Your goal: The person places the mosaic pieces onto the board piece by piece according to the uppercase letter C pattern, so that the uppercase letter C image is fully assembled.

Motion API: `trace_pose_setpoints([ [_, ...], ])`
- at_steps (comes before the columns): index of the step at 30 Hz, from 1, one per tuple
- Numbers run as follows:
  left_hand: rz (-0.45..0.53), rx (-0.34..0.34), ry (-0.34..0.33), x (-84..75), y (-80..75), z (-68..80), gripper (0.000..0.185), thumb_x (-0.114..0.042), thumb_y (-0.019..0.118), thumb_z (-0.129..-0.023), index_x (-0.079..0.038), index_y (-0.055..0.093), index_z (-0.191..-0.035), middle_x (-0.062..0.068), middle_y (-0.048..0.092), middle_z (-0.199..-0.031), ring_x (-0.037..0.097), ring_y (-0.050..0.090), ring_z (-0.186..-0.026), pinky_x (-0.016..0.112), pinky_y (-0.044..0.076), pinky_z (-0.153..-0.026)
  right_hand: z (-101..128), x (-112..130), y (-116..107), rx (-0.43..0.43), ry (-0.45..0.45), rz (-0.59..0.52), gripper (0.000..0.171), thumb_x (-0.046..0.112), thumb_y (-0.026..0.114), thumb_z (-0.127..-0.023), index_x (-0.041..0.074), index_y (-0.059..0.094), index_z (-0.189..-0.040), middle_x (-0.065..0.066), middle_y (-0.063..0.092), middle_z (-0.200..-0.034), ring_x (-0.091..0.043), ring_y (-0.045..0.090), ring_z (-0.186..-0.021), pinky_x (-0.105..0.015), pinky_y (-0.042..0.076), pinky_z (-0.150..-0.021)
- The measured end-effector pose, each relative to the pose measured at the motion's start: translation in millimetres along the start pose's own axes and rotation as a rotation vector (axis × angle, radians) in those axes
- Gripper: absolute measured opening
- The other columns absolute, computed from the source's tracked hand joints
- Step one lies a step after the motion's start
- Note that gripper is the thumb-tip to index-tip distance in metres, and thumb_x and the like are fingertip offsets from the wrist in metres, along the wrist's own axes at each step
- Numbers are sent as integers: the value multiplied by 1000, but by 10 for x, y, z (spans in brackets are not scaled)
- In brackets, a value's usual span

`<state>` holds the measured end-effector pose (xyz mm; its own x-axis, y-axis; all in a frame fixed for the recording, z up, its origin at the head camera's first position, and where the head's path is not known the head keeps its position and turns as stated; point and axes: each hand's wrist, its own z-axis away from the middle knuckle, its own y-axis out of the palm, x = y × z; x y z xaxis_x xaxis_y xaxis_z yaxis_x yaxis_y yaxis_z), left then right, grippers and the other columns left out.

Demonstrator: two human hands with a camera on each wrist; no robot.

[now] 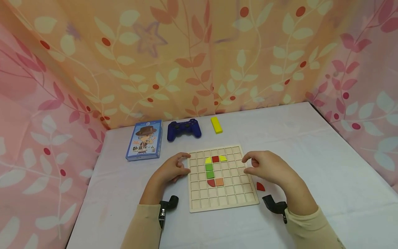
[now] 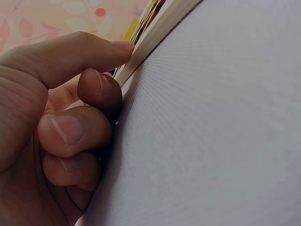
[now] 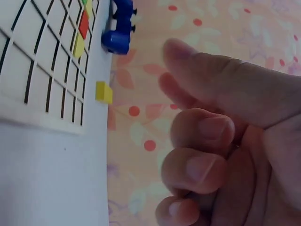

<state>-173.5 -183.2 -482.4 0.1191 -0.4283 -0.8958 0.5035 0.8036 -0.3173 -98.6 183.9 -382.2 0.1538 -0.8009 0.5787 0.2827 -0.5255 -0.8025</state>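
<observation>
A light wooden grid board [image 1: 234, 197] lies on the white table. In its cells sit a red square [image 1: 215, 159] between two yellow quarter-rounds, two green squares [image 1: 210, 171] below, then a red quarter-round [image 1: 211, 183] beside an orange square [image 1: 219, 182]. My left hand [image 1: 171, 168] touches the board's left edge with thumb and index fingertips spread apart; the left wrist view shows its other fingers curled. Near the right edge is my right hand [image 1: 268, 166], thumb and index apart with nothing between them. In the right wrist view, that hand [image 3: 225, 132] appears clear of the board.
A loose red quarter-round [image 1: 260, 186] lies on the table right of the board. Behind the board are a blue boxed card game [image 1: 144, 141], a blue game controller [image 1: 184, 129] and a yellow block [image 1: 216, 125]. Patterned curtains [image 1: 199, 58] stand behind the table.
</observation>
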Motion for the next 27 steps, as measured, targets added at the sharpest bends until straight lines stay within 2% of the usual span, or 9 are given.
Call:
trace_pose_setpoints([
  [5,2,1,-2,-1,-5,-5,63,-9,78,-90,-14,50,-146,2,55,-60,12,39,-38,27,34,-40,-14,-136,-1,114,84,5,24,14,82,-81,11,70,-102,-2,50,-74,-19,46,-65,-34,37,-60],
  [11,5,-1,0,-5,3,9,63,-10,78,-90,-14,50,-147,3,54,-59,13,38,-38,28,34,-40,-21,-247,84,250,237,50,27,10,85,-72,10,62,-86,-3,57,-76,-22,51,-71,-37,40,-65],
  [16,14,0,6,-9,7,25,64,-9,78,-90,-13,49,-148,4,53,-58,13,38,-37,28,34,-40,-19,-279,168,272,258,125,29,8,87,-68,9,60,-77,-4,56,-74,-22,51,-69,-36,41,-62],
  [21,2,-4,3,-11,4,23,64,-10,78,-90,-14,49,-147,3,53,-58,12,38,-38,28,34,-40,-36,-278,211,272,244,190,19,1,76,-68,11,61,-74,-3,56,-70,-20,51,-64,-33,40,-57],
  [27,-5,-8,0,-17,4,23,64,-11,78,-90,-15,50,-147,3,53,-59,12,38,-38,28,34,-40,-43,-277,195,246,233,164,14,2,69,-71,11,62,-78,-2,57,-74,-20,51,-67,-35,40,-58],
])
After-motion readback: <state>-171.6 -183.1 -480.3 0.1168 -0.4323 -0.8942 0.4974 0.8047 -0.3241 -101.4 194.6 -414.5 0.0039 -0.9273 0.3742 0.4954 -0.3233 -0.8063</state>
